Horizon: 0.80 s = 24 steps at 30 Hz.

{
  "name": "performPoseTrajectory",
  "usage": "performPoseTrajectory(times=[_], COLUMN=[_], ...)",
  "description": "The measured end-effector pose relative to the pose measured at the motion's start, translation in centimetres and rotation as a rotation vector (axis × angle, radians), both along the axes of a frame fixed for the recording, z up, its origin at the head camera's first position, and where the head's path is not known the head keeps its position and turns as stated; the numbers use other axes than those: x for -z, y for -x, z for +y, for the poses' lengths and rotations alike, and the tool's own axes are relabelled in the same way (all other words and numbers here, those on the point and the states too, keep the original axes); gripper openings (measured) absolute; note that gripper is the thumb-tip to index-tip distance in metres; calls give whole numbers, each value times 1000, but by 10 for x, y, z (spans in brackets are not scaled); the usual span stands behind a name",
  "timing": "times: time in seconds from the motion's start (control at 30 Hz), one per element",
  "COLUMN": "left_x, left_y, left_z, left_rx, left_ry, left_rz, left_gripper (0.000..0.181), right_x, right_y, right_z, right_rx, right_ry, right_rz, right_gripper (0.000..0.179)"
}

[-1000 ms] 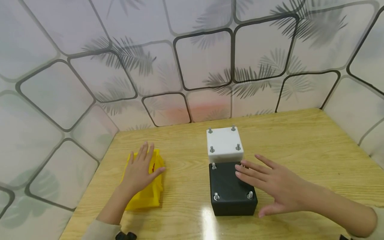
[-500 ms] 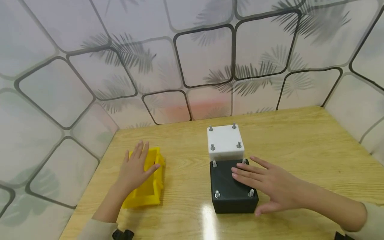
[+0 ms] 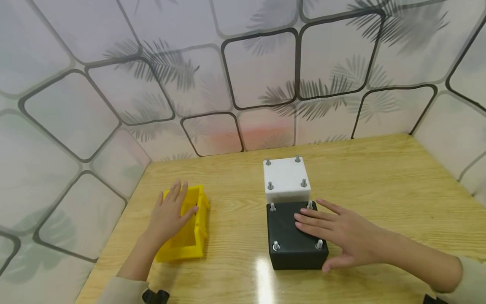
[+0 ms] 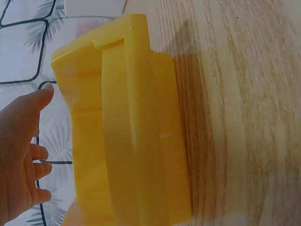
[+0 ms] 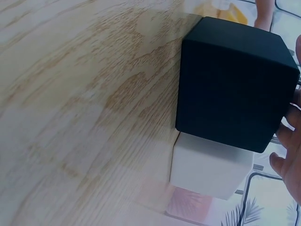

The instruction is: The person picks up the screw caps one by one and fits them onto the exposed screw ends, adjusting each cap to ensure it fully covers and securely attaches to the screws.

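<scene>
A yellow plastic bin stands at the left of the table. Over it hovers my left hand, fingers straight and thumb spread; the left wrist view shows this hand apart from the bin wall. My right hand is held flat, its fingertips over the top right of a black block; whether they touch it I cannot tell. Metal bolts stick up near the black block's corners. Right behind it sits a similar white block with bolts at its corners. Part of the bin's inside is hidden by my left hand.
Everything stands on a wood-grain table. Patterned panels with leaf prints rise behind it and on both sides. Bare wood lies between the bin and the blocks, and to the right of the blocks.
My left hand has shifted slightly left, showing more of the bin's inside. My right hand has moved slightly left over the black block. A small red patch in the bin no longer shows.
</scene>
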State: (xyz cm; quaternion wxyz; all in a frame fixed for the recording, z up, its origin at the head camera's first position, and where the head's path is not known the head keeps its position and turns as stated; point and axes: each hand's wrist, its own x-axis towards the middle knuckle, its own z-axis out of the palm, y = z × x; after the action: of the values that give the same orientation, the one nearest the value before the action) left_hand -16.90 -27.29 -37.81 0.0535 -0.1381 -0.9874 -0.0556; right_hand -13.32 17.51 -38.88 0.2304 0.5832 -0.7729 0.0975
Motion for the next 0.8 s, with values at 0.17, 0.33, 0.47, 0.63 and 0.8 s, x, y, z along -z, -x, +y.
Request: performPoseTrajectory(times=[0.17, 0.33, 0.47, 0.63, 0.8], left_x=[4, 6, 5, 3, 2], left_y=[1, 3, 5, 7, 7], left_z=[-2, -4, -6, -9, -8], left_rx=[-4, 5, 35, 41, 30], left_ry=[-4, -17, -49, -108, -125], left_rz=[15, 39, 76, 69, 54], left_gripper=[74, 66, 58, 50, 45], right_x=[2, 2, 1, 0, -1], right_y=[0, 1, 1, 2, 3], right_z=[1, 1, 1, 0, 1], right_rx=[-2, -4, -5, -8, -13], right_ry=[-2, -4, 7, 9, 11], right_rz=[-6, -2, -3, 12, 17], right_gripper=[80, 79, 77, 75, 75])
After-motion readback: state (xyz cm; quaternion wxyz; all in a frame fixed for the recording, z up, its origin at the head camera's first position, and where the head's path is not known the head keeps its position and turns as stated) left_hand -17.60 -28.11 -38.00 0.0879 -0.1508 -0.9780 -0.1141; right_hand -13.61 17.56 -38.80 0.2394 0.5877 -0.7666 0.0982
